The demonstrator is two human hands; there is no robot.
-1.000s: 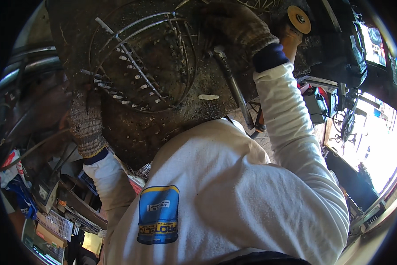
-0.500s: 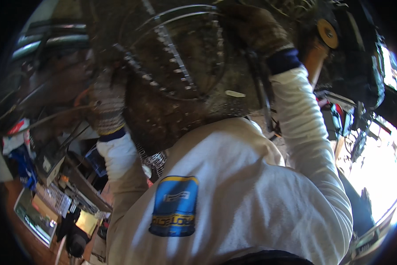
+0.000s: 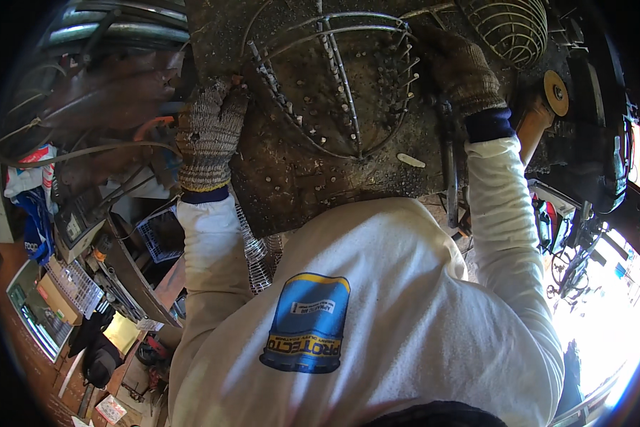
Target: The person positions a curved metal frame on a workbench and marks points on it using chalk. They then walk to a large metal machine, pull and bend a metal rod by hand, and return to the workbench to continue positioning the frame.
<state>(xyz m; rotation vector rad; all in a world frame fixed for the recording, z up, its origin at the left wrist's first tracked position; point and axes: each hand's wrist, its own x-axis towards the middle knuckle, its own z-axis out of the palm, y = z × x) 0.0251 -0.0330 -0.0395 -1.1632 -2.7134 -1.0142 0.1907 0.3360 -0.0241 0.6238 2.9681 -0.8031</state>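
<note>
A half-round metal wire frame (image 3: 343, 85) with a curved double rim, a middle bar and rows of short stubs lies on the dark, stained metal table (image 3: 291, 178). My right hand (image 3: 469, 75), in a brown knitted glove, is at the far right end of the rim. Its fingers, deep in shadow, look closed on the frame there. On the left edge of the table rests my left hand (image 3: 212, 139), gloved alike. Its thumb stands apart from the fingers, and I see nothing held. A small pale sliver (image 3: 411, 161) lies near the table's front edge.
A round wire guard (image 3: 512, 28) sits at the far right. Beside it is an angle grinder with a tan disc (image 3: 555, 93). A dark bar (image 3: 449, 164) stands by my right forearm. On the left are a cable (image 3: 99, 148), metal mesh (image 3: 254, 249) and cluttered shelves.
My view has shifted and sharpened, so the table and frame appear farther right. My left hand has moved forward along the table edge. The right hand stays at the frame's rim end.
</note>
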